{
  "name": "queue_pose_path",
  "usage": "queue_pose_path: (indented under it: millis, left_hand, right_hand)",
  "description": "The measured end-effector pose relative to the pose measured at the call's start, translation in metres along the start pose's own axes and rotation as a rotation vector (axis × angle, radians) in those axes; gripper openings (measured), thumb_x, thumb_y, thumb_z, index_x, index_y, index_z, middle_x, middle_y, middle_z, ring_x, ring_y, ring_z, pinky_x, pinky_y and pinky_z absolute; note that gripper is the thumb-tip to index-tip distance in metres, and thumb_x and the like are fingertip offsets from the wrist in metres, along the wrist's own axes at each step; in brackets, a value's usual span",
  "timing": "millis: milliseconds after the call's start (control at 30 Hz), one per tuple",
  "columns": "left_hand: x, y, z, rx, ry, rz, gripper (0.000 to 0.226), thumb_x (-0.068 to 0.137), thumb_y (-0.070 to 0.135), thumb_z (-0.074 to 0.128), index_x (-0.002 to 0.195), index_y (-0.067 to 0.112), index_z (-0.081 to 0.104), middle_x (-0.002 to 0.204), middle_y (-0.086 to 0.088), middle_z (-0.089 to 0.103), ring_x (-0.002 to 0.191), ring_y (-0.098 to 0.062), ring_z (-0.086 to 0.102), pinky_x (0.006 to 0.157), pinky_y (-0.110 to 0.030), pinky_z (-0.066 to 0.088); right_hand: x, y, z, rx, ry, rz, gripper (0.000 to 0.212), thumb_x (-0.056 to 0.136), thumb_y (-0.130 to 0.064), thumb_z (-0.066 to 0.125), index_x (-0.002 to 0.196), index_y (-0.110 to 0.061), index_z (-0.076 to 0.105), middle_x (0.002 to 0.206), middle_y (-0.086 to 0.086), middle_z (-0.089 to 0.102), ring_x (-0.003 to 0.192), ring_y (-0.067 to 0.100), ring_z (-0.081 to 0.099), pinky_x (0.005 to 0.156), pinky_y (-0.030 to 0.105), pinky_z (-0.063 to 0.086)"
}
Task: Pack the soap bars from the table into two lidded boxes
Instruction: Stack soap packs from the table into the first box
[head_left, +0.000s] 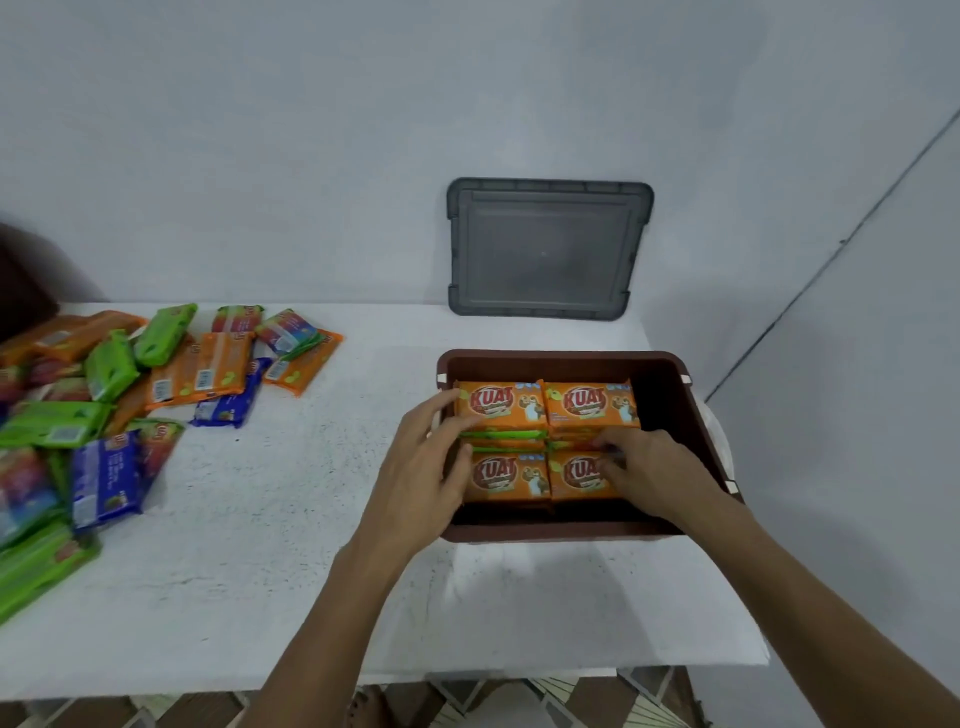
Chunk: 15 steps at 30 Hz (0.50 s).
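white table (311, 545) against a pale wall. the brown box (670, 384) holds orange soap bars (501, 408), long axes left to right. left hand (431, 467) rests straight-fingered on the left bars; right hand (649, 467) curls onto the near right bar (576, 475), grip unclear. the loose pile (104, 395) lies well left, nearer the left hand.

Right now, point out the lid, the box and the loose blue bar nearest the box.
lid (545, 249), head view, centre of its flat panel.
box (561, 532), head view, its near rim.
blue bar (232, 398), head view, middle of its wrapper.
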<state>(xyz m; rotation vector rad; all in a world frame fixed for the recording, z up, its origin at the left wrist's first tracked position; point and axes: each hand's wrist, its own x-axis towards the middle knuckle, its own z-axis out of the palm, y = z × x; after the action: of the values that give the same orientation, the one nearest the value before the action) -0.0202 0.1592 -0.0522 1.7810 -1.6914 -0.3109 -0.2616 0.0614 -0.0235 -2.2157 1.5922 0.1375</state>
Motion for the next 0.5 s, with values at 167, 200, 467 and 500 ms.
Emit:
queue_pose_path:
  millis: [167, 200, 467, 500]
  left_hand:
    - [-0.014, -0.031, -0.025, -0.071, -0.079, -0.011, 0.033, 0.096, 0.043, 0.046, 0.129, 0.04, 0.054, 0.141, 0.021, 0.042, 0.124, 0.015, 0.033, 0.095, -0.001, 0.022]
    - [-0.017, -0.041, -0.034, -0.083, -0.093, -0.026, 0.032, 0.097, 0.042, 0.047, 0.128, 0.041, 0.053, 0.137, 0.023, 0.045, 0.119, 0.019, 0.037, 0.091, 0.002, 0.025]
    - [-0.023, -0.157, -0.123, 0.035, 0.019, -0.279, 0.03, 0.095, 0.034, 0.054, 0.125, 0.03, 0.059, 0.122, 0.009, 0.06, 0.101, -0.003, 0.058, 0.08, -0.022, 0.049]
    - [-0.018, -0.172, -0.131, 0.066, 0.05, -0.311, 0.031, 0.095, 0.032, 0.055, 0.125, 0.027, 0.06, 0.122, 0.005, 0.061, 0.102, -0.009, 0.059, 0.079, -0.027, 0.05]
  right_hand:
    - [-0.002, -0.067, -0.023, 0.082, 0.15, -0.155, 0.032, 0.097, -0.037, 0.051, 0.128, -0.028, 0.056, 0.108, 0.0, 0.071, 0.083, 0.013, 0.068, 0.073, 0.032, 0.058]
    - [0.0, -0.084, -0.026, 0.106, 0.175, -0.205, 0.033, 0.097, -0.037, 0.051, 0.128, -0.028, 0.055, 0.11, -0.001, 0.07, 0.084, 0.012, 0.068, 0.074, 0.031, 0.058]
    - [0.064, -0.218, 0.003, 0.171, 0.239, -0.495, 0.036, 0.098, -0.034, 0.049, 0.134, -0.029, 0.049, 0.13, 0.002, 0.059, 0.113, 0.018, 0.057, 0.099, 0.032, 0.046]
    - [0.078, -0.234, 0.011, 0.151, 0.232, -0.521, 0.038, 0.098, -0.032, 0.049, 0.136, -0.028, 0.048, 0.134, 0.003, 0.056, 0.118, 0.019, 0.054, 0.101, 0.032, 0.043]
